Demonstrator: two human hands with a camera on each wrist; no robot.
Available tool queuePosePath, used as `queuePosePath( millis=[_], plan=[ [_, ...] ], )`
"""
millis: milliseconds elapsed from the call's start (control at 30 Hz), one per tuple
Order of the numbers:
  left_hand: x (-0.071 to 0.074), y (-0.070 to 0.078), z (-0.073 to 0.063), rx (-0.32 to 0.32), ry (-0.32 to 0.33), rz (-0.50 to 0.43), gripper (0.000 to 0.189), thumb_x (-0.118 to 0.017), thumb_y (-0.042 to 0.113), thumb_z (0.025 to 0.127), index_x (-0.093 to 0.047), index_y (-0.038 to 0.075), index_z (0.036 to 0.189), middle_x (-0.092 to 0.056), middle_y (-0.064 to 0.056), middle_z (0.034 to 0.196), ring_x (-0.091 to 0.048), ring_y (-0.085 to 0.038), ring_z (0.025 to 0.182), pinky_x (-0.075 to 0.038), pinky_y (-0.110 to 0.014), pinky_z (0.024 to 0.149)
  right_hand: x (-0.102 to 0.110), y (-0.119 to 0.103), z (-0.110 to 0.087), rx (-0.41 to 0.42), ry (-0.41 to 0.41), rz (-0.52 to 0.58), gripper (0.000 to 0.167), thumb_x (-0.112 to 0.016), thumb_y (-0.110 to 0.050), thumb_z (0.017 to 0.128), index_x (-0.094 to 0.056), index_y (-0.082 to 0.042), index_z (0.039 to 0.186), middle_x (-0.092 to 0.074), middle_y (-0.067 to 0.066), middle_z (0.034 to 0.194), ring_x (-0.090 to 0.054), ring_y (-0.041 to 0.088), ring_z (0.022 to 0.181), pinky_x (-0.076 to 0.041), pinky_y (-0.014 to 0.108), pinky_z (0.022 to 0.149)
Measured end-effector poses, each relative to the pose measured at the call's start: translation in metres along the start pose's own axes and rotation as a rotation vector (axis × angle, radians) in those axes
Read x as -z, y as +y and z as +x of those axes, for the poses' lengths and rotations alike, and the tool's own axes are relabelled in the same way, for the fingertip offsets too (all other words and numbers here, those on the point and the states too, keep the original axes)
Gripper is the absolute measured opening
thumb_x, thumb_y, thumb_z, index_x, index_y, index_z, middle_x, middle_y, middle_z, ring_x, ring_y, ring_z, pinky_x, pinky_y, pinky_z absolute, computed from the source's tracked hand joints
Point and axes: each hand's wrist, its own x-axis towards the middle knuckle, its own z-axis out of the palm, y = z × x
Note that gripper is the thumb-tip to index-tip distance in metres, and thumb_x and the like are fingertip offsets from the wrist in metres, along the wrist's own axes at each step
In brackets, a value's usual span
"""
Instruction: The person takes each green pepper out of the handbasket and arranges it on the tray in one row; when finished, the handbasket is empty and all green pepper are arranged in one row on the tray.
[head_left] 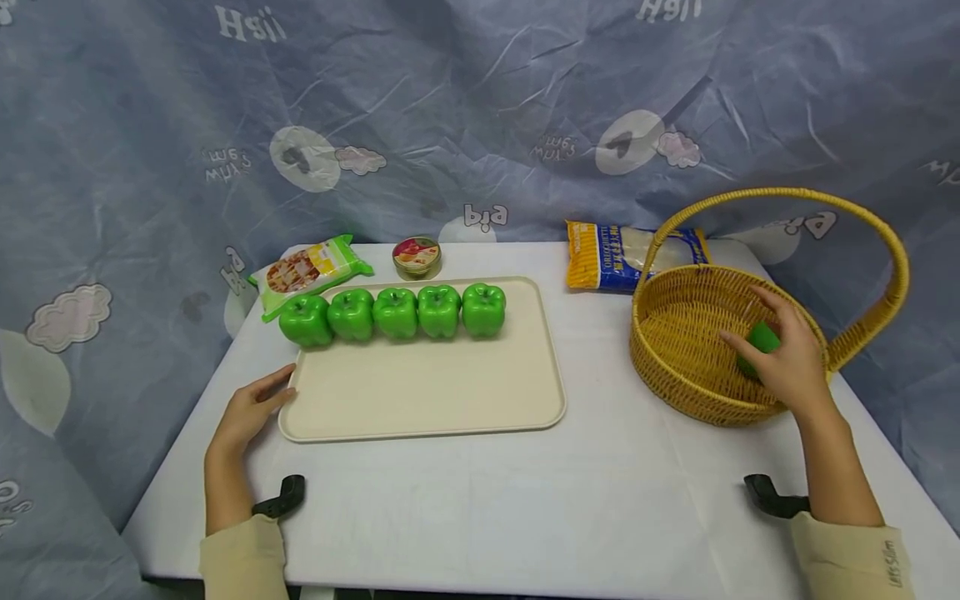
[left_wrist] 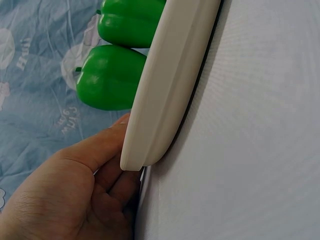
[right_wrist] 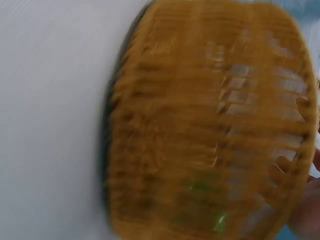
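My left hand (head_left: 251, 412) is at the left edge of a cream tray (head_left: 420, 400). In the left wrist view its thumb reaches over the tray's rim (left_wrist: 160, 85), with curled fingers (left_wrist: 112, 197) below. Several glossy green bell peppers (head_left: 395, 313) stand in a row along the tray's far side. On the right, my right hand (head_left: 791, 354) reaches over the rim into a wicker basket (head_left: 652, 367), thumb and fingers spread. Under it lies a green pepper (head_left: 763, 337), partly hidden by the hand. The right wrist view is blurred; the basket's weave (right_wrist: 200, 100) fills most of it.
Behind the tray are a green snack packet (head_left: 311, 273) and a round tin (head_left: 417, 257). A blue and yellow pasta bag (head_left: 630, 254) lies behind the basket. The basket's tall handle (head_left: 780, 193) arches above it. A patterned blue cloth (head_left: 465, 108) hangs behind the white table (head_left: 480, 500).
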Motion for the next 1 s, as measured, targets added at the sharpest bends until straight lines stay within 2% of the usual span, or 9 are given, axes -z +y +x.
queuePosePath(
  millis=[100, 200, 267, 333, 500, 600, 800, 1000],
  plan=[
    [0.0, 0.009, -0.005, -0.005, -0.004, -0.014, 0.058, -0.06, 0.032, 0.09, -0.042, 0.006, 0.138, -0.039, -0.018, 0.14, -0.03, -0.035, 0.131, -0.025, -0.051, 0.104, 0.007, 0.014, -0.003, -0.074, 0.012, -0.055, 0.074, -0.067, -0.02, 0.086, -0.025, -0.012, 0.146, -0.027, 0.022, 0.144, -0.028, 0.047, 0.127, -0.029, 0.065, 0.094],
    [0.0, 0.01, -0.006, -0.008, -0.006, -0.018, 0.057, -0.061, 0.031, 0.09, -0.042, 0.007, 0.138, -0.039, -0.018, 0.14, -0.03, -0.035, 0.131, -0.025, -0.051, 0.103, 0.011, 0.024, -0.004, -0.143, -0.004, -0.116, 0.076, -0.065, -0.026, 0.087, -0.022, -0.011, 0.147, -0.022, 0.025, 0.145, -0.028, 0.051, 0.124, -0.031, 0.07, 0.085],
    [-0.001, 0.009, -0.005, -0.004, -0.004, -0.015, 0.057, -0.061, 0.031, 0.09, -0.042, 0.006, 0.138, -0.039, -0.018, 0.14, -0.03, -0.035, 0.131, -0.026, -0.051, 0.103, 0.012, 0.029, -0.004, -0.165, -0.019, -0.147, 0.077, -0.064, -0.027, 0.087, -0.02, -0.009, 0.147, -0.02, 0.027, 0.146, -0.027, 0.052, 0.124, -0.031, 0.071, 0.084],
    [-0.002, 0.0, -0.002, -0.001, 0.001, 0.001, 0.059, -0.061, 0.036, 0.089, -0.043, 0.009, 0.139, -0.04, -0.015, 0.14, -0.031, -0.033, 0.131, -0.027, -0.049, 0.104, 0.013, 0.032, -0.003, -0.174, -0.044, -0.178, 0.079, -0.063, -0.029, 0.088, -0.017, -0.007, 0.147, -0.018, 0.03, 0.145, -0.026, 0.054, 0.122, -0.03, 0.071, 0.084],
    [-0.003, -0.002, 0.0, 0.013, 0.004, 0.004, 0.06, -0.06, 0.038, 0.089, -0.043, 0.01, 0.139, -0.039, -0.015, 0.141, -0.031, -0.032, 0.131, -0.026, -0.048, 0.104, 0.014, 0.038, 0.001, -0.23, -0.149, -0.237, 0.087, -0.061, -0.037, 0.088, -0.009, 0.0, 0.146, -0.008, 0.039, 0.141, -0.02, 0.058, 0.121, -0.027, 0.072, 0.086],
    [-0.003, -0.001, 0.0, 0.006, 0.001, -0.007, 0.06, -0.06, 0.038, 0.089, -0.043, 0.009, 0.139, -0.039, -0.016, 0.141, -0.03, -0.033, 0.131, -0.026, -0.049, 0.104, 0.014, 0.04, 0.002, -0.26, -0.191, -0.261, 0.089, -0.061, -0.04, 0.087, -0.009, 0.002, 0.146, -0.007, 0.042, 0.139, -0.018, 0.06, 0.12, -0.027, 0.073, 0.085],
    [-0.001, 0.001, -0.001, 0.011, 0.0, 0.004, 0.061, -0.06, 0.038, 0.089, -0.042, 0.01, 0.139, -0.038, -0.015, 0.141, -0.03, -0.034, 0.132, -0.025, -0.051, 0.104, 0.012, 0.041, 0.001, -0.221, -0.218, -0.283, 0.085, -0.066, -0.036, 0.084, -0.019, 0.001, 0.145, -0.013, 0.04, 0.137, -0.018, 0.061, 0.119, -0.025, 0.073, 0.083],
    [0.001, 0.003, -0.002, 0.003, -0.002, 0.005, 0.061, -0.06, 0.037, 0.09, -0.041, 0.008, 0.139, -0.037, -0.016, 0.141, -0.028, -0.036, 0.132, -0.025, -0.052, 0.104, 0.01, 0.036, 0.001, -0.169, -0.28, -0.271, 0.08, -0.069, -0.033, 0.083, -0.027, 0.002, 0.141, -0.017, 0.042, 0.135, -0.027, 0.062, 0.11, -0.026, 0.072, 0.08]
  ],
)
